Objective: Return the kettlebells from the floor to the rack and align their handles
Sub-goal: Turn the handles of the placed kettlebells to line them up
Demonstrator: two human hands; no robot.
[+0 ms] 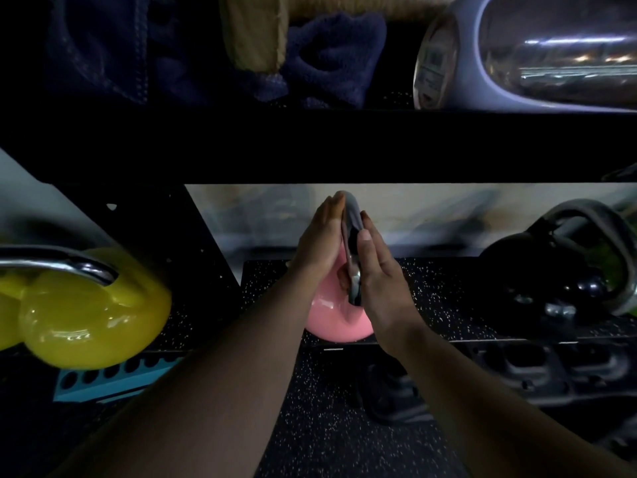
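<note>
A pink kettlebell (336, 320) with a grey steel handle (351, 229) sits at the front edge of the lower rack shelf (448, 305), its handle edge-on to me. My left hand (319, 243) presses flat against the handle's left side. My right hand (377, 270) presses against its right side, thumb along the steel. The hands hide the top of the pink body. A yellow kettlebell (86, 315) sits at the left and a black kettlebell (544, 274) at the right on the same level.
A black shelf beam (310, 146) crosses above the hands. On the upper shelf lie a lilac kettlebell (517, 50) and a dark blue cloth (327, 60). Below are speckled rubber floor (327, 408), a light blue perforated block (113, 377) and a shoe (393, 398).
</note>
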